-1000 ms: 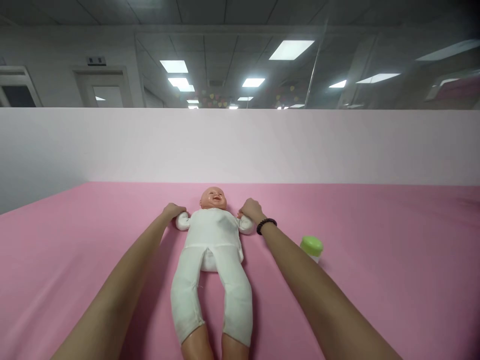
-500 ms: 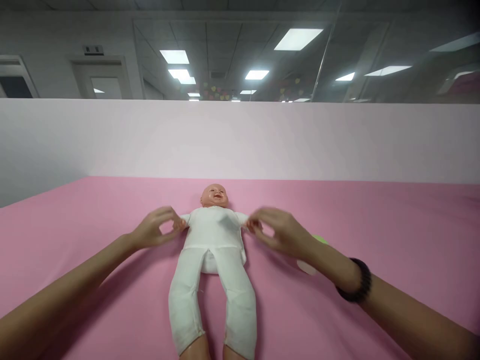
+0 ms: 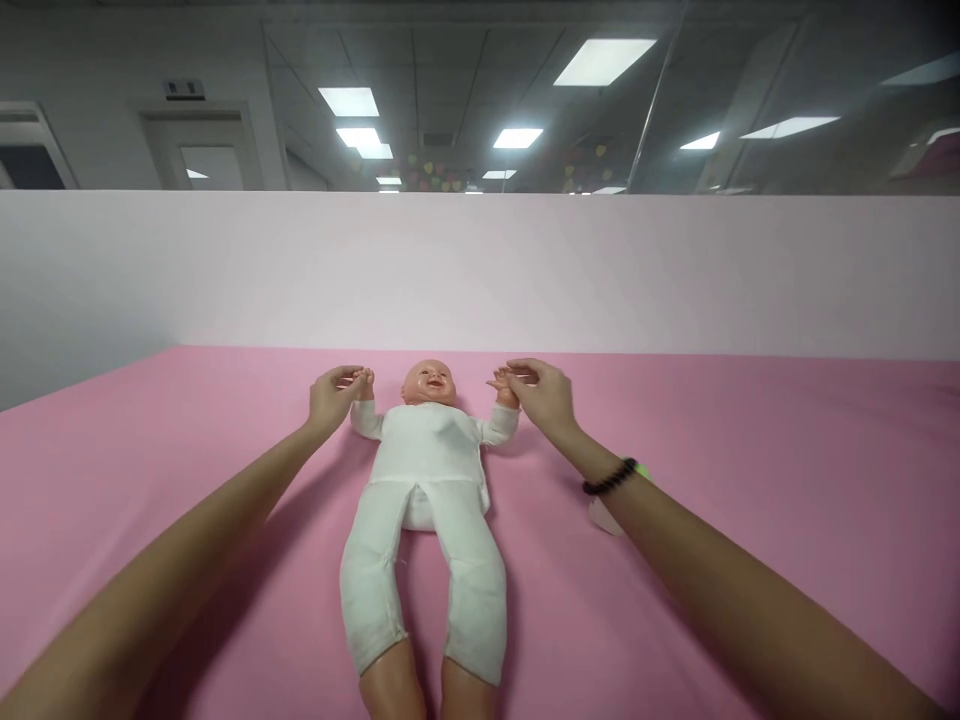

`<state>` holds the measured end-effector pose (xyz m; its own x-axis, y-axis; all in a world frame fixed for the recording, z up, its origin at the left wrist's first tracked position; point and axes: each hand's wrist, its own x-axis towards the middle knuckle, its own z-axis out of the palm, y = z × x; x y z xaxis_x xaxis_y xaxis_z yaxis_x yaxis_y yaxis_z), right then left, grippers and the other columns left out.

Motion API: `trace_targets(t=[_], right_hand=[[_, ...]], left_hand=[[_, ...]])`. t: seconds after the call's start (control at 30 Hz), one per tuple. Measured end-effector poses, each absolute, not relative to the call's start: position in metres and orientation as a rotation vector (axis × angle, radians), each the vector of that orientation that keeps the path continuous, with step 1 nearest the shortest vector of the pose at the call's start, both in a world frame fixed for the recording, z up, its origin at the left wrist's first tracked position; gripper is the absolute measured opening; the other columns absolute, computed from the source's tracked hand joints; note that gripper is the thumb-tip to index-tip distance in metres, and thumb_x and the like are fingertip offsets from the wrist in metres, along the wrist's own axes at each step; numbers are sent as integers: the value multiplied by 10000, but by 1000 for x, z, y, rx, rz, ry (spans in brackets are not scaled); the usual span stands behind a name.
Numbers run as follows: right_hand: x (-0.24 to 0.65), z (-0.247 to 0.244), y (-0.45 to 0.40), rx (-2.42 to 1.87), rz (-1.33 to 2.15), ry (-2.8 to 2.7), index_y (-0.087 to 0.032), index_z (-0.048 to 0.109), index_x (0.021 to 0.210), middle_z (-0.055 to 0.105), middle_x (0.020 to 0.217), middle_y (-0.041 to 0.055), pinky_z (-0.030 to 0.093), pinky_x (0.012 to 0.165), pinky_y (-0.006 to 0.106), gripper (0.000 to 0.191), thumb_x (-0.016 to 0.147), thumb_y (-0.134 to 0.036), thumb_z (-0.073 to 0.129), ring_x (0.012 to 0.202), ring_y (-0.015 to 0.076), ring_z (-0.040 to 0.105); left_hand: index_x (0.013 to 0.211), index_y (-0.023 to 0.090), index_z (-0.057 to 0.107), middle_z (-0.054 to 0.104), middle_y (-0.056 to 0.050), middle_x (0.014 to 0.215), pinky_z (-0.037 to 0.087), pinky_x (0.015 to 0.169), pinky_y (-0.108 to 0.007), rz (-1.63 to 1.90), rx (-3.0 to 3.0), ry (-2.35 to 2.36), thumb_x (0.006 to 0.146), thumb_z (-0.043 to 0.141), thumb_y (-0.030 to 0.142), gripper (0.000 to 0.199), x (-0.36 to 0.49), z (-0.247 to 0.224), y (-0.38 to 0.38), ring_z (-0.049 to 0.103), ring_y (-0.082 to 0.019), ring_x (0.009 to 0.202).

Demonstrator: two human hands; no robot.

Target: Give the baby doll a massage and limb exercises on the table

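A baby doll (image 3: 427, 450) lies on its back on the pink surface (image 3: 750, 480), head away from me. Its body, arms and legs are white cloth; its head, hands and lower legs are bare plastic. Both doll arms are bent up beside its head. At the doll's hand on the left side of the view, my left hand (image 3: 331, 398) is closed in a pinch. On the other side my right hand (image 3: 546, 397) pinches the other doll hand between thumb and fingers. The doll's feet lie below the picture.
A low white wall (image 3: 480, 270) runs along the far edge of the pink surface, with glass panels above it. Partly hidden under my right forearm are a small green thing (image 3: 642, 469) and a pale flat piece (image 3: 604, 517).
Both my hands have moved up and away from me with the doll's hands. The doll's arms went from low at its sides to raised beside its head.
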<state>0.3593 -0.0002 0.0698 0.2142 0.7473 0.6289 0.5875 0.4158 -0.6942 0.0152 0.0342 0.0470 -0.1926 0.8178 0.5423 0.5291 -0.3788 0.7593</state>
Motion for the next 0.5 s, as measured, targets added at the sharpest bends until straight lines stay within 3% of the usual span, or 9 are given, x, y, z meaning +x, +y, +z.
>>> trace_targets(t=[0.1,0.17,0.33,0.43,0.5], right_hand=[[350,52,45,-1586,240,-1347,-145,733,926,763,924,82,555,840,327,143,796,-149,674,900,221,720],[344,31,60,-1687,393,-1328,-133,722,929,756,834,90,545,763,290,186,773,-79,636,812,209,724],[331,0,65,-1616,626,-1257,-122,687,972,738,777,93,510,621,246,232,814,-65,527,658,179,709],[332,3,62,-1585,625,-1127,-129,667,1068,736,816,95,511,652,247,287,815,-80,541,706,184,707],[336,6,58,-1595,591,-1060,-128,613,1197,733,833,88,518,677,257,383,818,-120,562,761,196,704]], left_hand=[[997,214,764,759,-43,1102,508,773,-260,1357,1577,1853,847,627,351,245,25,33,69,688,-203,998],[898,216,774,776,-40,1023,489,714,-256,1139,1601,1952,826,619,297,189,29,24,81,697,-210,962],[674,212,744,774,-67,821,455,650,-276,976,1687,1985,735,660,199,105,36,16,87,708,-241,824],[743,219,756,780,-62,888,472,699,-278,1065,1666,2001,803,610,238,159,32,17,84,710,-234,878],[934,225,763,770,-60,1054,493,768,-285,1193,1568,2045,866,565,295,221,22,15,79,699,-231,990]])
